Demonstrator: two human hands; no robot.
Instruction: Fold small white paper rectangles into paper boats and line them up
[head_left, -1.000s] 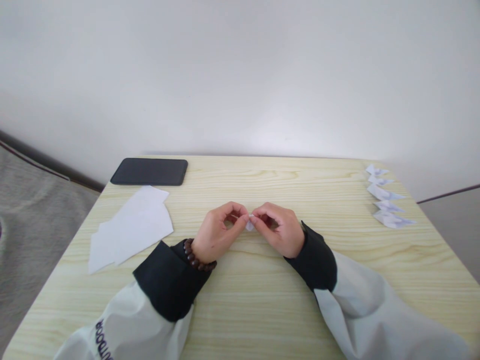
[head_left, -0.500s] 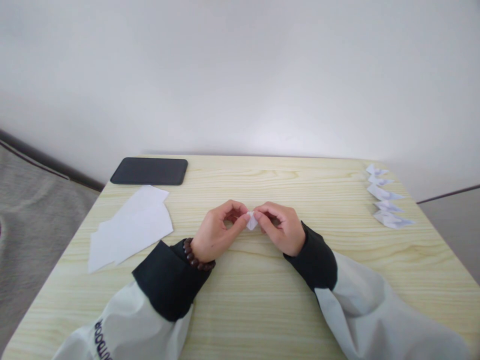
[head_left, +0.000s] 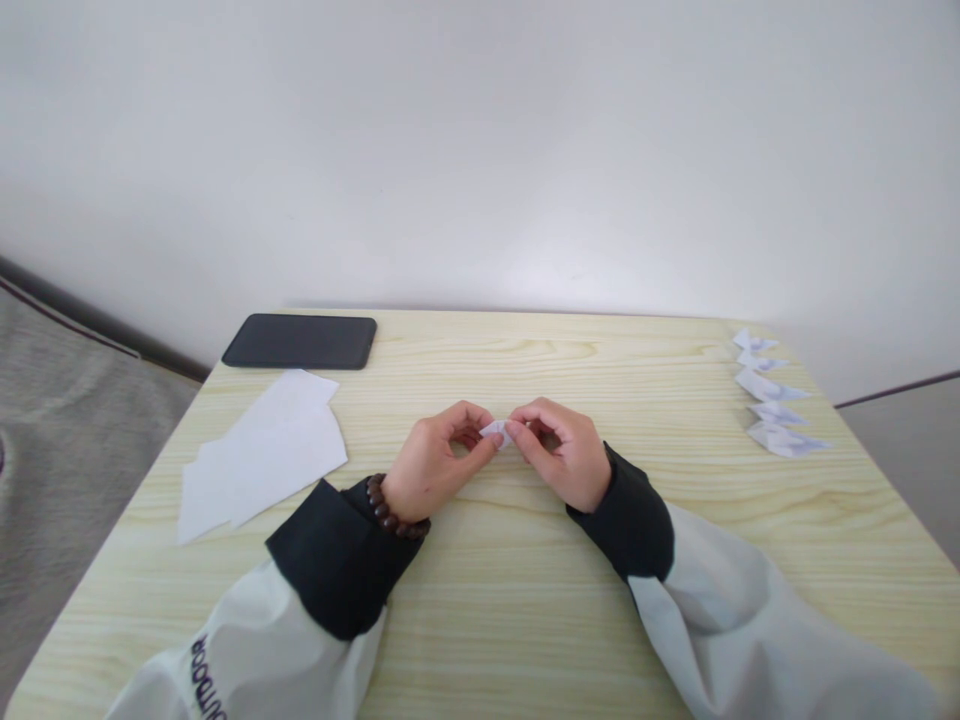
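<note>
At the middle of the light wooden table (head_left: 525, 590), both my hands meet around a small folded piece of white paper (head_left: 495, 430). My left hand (head_left: 435, 462), with a dark bead bracelet at the wrist, pinches the paper's left side between thumb and fingertips. My right hand (head_left: 562, 452) pinches its right side, fingers curled. The paper is held just above the tabletop and is mostly hidden by my fingertips.
A black phone (head_left: 300, 342) lies at the table's back left. Loose white paper sheets (head_left: 262, 455) lie on the left. Several small folded paper pieces (head_left: 772, 395) sit in a row along the right edge. A white wall stands behind the table.
The small paper has turned between my fingertips, from hanging point down to lying flatter. Both hands stayed in nearly the same place.
</note>
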